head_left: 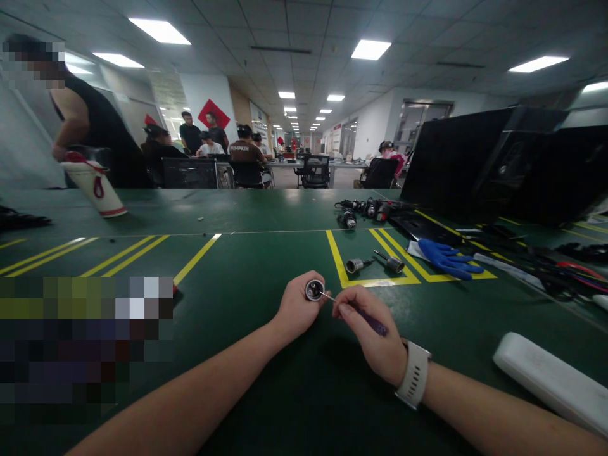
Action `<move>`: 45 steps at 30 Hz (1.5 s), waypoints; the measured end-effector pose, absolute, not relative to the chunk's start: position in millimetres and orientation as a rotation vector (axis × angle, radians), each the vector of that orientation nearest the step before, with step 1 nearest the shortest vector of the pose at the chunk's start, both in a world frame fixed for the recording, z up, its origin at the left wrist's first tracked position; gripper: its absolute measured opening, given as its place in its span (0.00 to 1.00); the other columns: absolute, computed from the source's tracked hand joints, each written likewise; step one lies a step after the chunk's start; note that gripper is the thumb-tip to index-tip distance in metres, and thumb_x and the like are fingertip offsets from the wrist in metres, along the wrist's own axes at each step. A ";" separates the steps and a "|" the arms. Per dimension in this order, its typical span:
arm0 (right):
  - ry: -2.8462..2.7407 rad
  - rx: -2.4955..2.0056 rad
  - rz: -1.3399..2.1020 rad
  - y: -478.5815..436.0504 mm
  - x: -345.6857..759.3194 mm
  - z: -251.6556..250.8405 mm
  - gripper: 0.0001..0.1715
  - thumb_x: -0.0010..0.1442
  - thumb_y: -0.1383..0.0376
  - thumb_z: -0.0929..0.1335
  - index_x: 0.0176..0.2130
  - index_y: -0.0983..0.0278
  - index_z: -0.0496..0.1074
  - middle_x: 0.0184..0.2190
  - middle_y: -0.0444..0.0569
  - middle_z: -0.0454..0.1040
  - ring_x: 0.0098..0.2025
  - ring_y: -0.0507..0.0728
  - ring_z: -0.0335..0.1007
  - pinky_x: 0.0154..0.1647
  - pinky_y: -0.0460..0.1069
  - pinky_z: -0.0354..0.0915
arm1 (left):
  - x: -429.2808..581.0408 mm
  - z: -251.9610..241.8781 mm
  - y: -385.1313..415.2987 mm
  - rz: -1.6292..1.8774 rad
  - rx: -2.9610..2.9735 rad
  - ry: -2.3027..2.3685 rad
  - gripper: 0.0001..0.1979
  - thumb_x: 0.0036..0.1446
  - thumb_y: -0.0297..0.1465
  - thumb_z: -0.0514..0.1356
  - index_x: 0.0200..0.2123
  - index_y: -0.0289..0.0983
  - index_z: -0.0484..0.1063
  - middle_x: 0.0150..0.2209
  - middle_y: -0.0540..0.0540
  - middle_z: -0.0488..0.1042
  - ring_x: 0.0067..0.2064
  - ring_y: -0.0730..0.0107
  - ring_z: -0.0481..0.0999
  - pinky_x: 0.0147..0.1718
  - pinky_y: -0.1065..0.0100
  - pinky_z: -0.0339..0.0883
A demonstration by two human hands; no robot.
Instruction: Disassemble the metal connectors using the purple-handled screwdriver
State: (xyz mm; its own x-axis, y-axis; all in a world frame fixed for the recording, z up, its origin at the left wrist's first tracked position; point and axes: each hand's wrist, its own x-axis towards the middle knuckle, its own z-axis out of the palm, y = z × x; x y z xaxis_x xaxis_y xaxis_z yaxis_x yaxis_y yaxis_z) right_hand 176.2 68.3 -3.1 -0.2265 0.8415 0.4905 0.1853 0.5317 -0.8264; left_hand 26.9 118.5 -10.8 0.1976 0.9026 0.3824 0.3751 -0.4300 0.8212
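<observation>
My left hand (pixel 297 310) is closed round a small round black and silver part (pixel 314 290), held just above the green table (pixel 247 266) with its open end facing me. My right hand (pixel 368 329) pinches a thin screwdriver (pixel 354 310) with a purple handle. Its metal tip reaches into the rim of the round part. A white watch band sits on my right wrist. Both hands meet near the middle of the table.
Two small metal parts (pixel 354 265) (pixel 393 263) lie inside a yellow-taped box, a blue glove (pixel 449 258) to their right. Dark monitors (pixel 479 161), cables (pixel 560 266), black tools (pixel 365 209). White case (pixel 551 380) at right. White cup (pixel 95 187) far left. People beyond.
</observation>
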 end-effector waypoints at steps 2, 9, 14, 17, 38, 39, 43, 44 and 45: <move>-1.724 -0.872 0.772 68.2 175.8 -2.5 0.08 0.59 0.68 0.61 0.30 0.63 0.67 0.27 0.45 0.67 0.31 0.54 0.64 0.32 0.49 0.60 | 27.1 -10.8 118.7 1.195 1.909 1.184 0.05 0.44 0.25 0.59 0.22 0.36 0.63 0.21 0.55 0.63 0.24 0.74 0.62 0.25 0.72 0.57; -1.734 -0.890 0.693 67.6 175.0 -0.1 0.09 0.59 0.69 0.61 0.29 0.63 0.67 0.25 0.44 0.66 0.29 0.53 0.63 0.30 0.48 0.59 | 26.6 -14.3 119.6 1.212 1.986 1.260 0.05 0.45 0.25 0.58 0.22 0.36 0.63 0.22 0.54 0.63 0.25 0.73 0.63 0.26 0.72 0.56; -1.705 -0.871 0.694 68.4 174.9 -2.3 0.09 0.59 0.69 0.61 0.29 0.64 0.68 0.27 0.45 0.67 0.30 0.53 0.64 0.31 0.49 0.60 | 26.1 -15.9 119.9 1.192 2.058 1.284 0.05 0.44 0.22 0.57 0.23 0.36 0.63 0.22 0.54 0.63 0.25 0.73 0.63 0.25 0.72 0.56; -1.646 -0.876 0.828 72.0 176.1 -4.2 0.08 0.59 0.68 0.61 0.30 0.64 0.68 0.28 0.46 0.68 0.31 0.54 0.65 0.32 0.50 0.61 | 25.8 -14.1 119.3 1.177 2.032 1.283 0.05 0.44 0.22 0.58 0.22 0.36 0.63 0.22 0.54 0.64 0.26 0.73 0.64 0.25 0.72 0.56; -1.409 -0.864 1.107 81.5 179.0 -4.1 0.08 0.53 0.69 0.62 0.24 0.64 0.66 0.21 0.43 0.68 0.25 0.52 0.63 0.27 0.48 0.60 | 26.2 -9.9 115.9 1.023 2.172 1.334 0.04 0.46 0.24 0.57 0.23 0.36 0.65 0.24 0.52 0.67 0.27 0.71 0.66 0.26 0.71 0.58; -1.356 -0.840 1.155 83.2 179.4 -5.7 0.07 0.53 0.69 0.62 0.24 0.64 0.66 0.21 0.43 0.68 0.25 0.52 0.63 0.26 0.48 0.60 | 26.3 -10.0 116.1 1.025 2.176 1.327 0.03 0.46 0.24 0.57 0.23 0.36 0.65 0.23 0.52 0.66 0.27 0.71 0.66 0.26 0.71 0.58; -1.191 -0.763 1.279 87.4 179.4 -10.5 0.07 0.52 0.70 0.62 0.25 0.64 0.66 0.19 0.42 0.69 0.23 0.51 0.63 0.24 0.47 0.59 | 27.1 -10.5 116.3 1.032 2.187 1.288 0.03 0.46 0.23 0.57 0.23 0.36 0.65 0.23 0.52 0.66 0.27 0.72 0.66 0.26 0.71 0.58; -1.186 -0.759 1.285 87.5 179.1 -11.1 0.07 0.52 0.70 0.62 0.25 0.64 0.66 0.19 0.43 0.69 0.23 0.51 0.63 0.24 0.47 0.59 | 27.3 -10.3 116.1 1.030 2.185 1.279 0.03 0.46 0.23 0.57 0.23 0.36 0.66 0.23 0.52 0.67 0.27 0.72 0.67 0.26 0.71 0.58; -1.192 -0.757 1.278 87.4 178.8 -11.5 0.07 0.52 0.70 0.62 0.25 0.64 0.66 0.19 0.43 0.69 0.23 0.51 0.63 0.24 0.47 0.59 | 27.4 -10.0 115.7 1.027 2.181 1.275 0.03 0.45 0.23 0.57 0.23 0.36 0.66 0.23 0.52 0.67 0.27 0.71 0.67 0.26 0.71 0.59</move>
